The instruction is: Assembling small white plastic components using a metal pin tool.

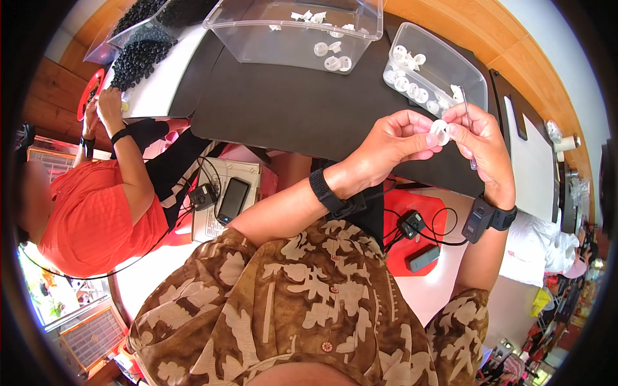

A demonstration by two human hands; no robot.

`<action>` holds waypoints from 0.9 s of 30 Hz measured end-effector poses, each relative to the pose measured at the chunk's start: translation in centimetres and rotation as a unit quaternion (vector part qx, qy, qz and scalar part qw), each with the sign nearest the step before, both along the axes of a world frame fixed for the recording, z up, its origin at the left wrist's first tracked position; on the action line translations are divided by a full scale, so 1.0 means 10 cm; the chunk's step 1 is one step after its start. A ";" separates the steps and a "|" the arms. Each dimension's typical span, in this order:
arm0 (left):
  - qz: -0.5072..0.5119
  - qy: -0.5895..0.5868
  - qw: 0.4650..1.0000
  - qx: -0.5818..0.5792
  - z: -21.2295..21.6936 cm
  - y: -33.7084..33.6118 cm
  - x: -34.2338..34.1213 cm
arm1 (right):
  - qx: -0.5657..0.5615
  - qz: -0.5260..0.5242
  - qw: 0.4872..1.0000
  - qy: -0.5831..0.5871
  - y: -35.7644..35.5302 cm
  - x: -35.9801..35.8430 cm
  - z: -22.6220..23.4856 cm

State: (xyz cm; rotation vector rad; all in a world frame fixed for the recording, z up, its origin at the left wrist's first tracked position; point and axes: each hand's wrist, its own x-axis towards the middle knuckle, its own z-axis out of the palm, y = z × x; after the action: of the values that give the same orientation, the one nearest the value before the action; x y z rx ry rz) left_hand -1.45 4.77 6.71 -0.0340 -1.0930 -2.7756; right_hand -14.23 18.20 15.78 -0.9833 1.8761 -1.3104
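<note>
In front of me, over the dark table's near edge, a small white round plastic part (440, 132) is pinched between both hands. My left hand (394, 138) grips its left side with thumb and fingers. From the right, the thumb and fingertips of my right hand (487, 143) close on it too. A slim metal tool (466, 96) lies across my right hand, its lower end poking out below the fingers; its exact kind cannot be made out. Just beyond my hands stands a clear plastic bin (473, 72) with several similar white parts inside.
A larger clear bin (283, 48) with white parts stands farther back on the dark table (270, 96). At left, a person in red (106, 219) works beside a heap of small black pieces (138, 64). Cables run from my wrists; a red stool (402, 241) is below the table.
</note>
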 end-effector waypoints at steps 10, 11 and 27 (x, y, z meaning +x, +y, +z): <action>0.021 0.006 0.997 0.074 0.09 -0.12 -0.02 | 0.025 0.057 0.994 -0.086 -0.28 -0.25 0.17; 0.021 0.004 0.997 0.071 0.10 -0.16 0.01 | 0.032 0.063 0.994 -0.083 -0.34 -0.27 0.18; 0.117 -0.066 0.991 0.023 -0.46 -0.54 0.18 | 0.011 0.100 0.994 0.051 -1.20 -0.51 0.59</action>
State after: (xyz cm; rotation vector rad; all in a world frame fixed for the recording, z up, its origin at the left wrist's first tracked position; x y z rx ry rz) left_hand 0.37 -0.62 2.09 0.2694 -0.9894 -2.6209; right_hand -19.31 6.20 21.66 -1.2111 1.8098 -1.1387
